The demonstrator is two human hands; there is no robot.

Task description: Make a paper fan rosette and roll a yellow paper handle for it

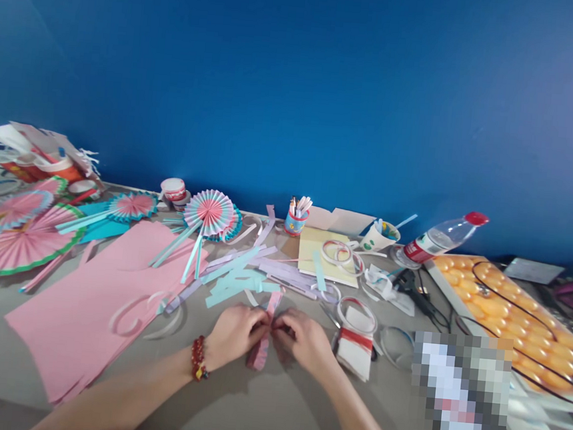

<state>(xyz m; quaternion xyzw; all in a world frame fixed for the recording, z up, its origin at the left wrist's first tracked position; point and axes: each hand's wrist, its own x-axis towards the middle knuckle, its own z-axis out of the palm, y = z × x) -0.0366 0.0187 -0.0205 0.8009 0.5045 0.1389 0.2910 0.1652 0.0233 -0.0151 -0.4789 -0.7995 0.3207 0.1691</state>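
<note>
A narrow pleated strip of pink paper (pixel 258 356) stands near the front middle of the table, its folds stacked close together. My left hand (pixel 236 334), below a wrist with a red bead bracelet (pixel 198 358), pinches the strip around its middle. From the other side, my right hand (pixel 302 338) is closed with its fingertips at the same spot. Whether something thin lies between the fingertips is hidden. Just beyond both hands are loose light-blue paper strips (pixel 240 284) and lilac paper strips (pixel 286 275).
Pink paper sheets (pixel 93 298) and finished paper fans (pixel 210 213) lie left. A pen cup (pixel 296 222) stands by the blue wall. At right are tape rolls (pixel 356 315), a glue gun (pixel 413 290), a bottle (pixel 437 241), an orange bubbled tray (pixel 513 315) and trailing cables.
</note>
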